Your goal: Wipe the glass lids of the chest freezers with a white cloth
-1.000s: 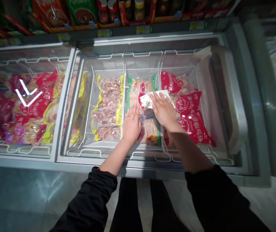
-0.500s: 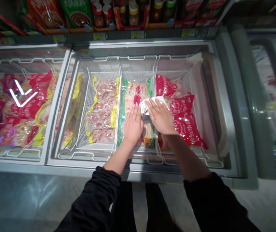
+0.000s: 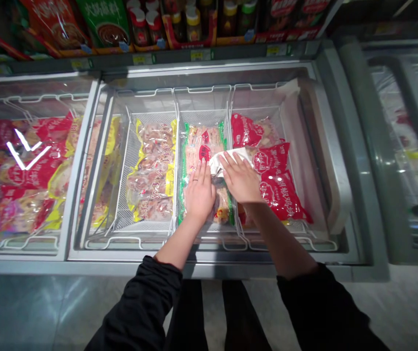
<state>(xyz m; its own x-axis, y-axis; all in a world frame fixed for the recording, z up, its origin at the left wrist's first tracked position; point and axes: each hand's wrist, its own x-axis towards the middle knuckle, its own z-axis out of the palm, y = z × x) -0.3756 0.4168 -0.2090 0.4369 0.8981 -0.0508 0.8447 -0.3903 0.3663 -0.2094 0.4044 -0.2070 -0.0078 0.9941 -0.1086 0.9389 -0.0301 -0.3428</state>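
Observation:
My right hand (image 3: 241, 178) lies flat with its fingers stretched out on a crumpled white cloth or paper wipe (image 3: 217, 163). Beside it, my left hand (image 3: 199, 192) is flat too, its fingertips close to the wipe's left edge. Both seem to rest on the clear sliding lid of a chest freezer, though the glass is hard to make out. Beneath the hands, pale food packs with green edges (image 3: 194, 141) show in the middle basket. Red frozen-food bags (image 3: 282, 192) fill the right basket, partly covered by my right hand and forearm.
Yellow-edged bags (image 3: 152, 180) lie in the left wire basket. A thick handle (image 3: 335, 170) runs down the lid's right side. Another freezer section (image 3: 22, 170) with red bags adjoins on the left. Behind stands a shelf with jars (image 3: 193, 24) and sauce packets (image 3: 103, 22).
The camera view has shifted and tilted slightly, so the freezer appears a little further left. My hands and the white wipe have barely moved over the packs; both hands stay flat.

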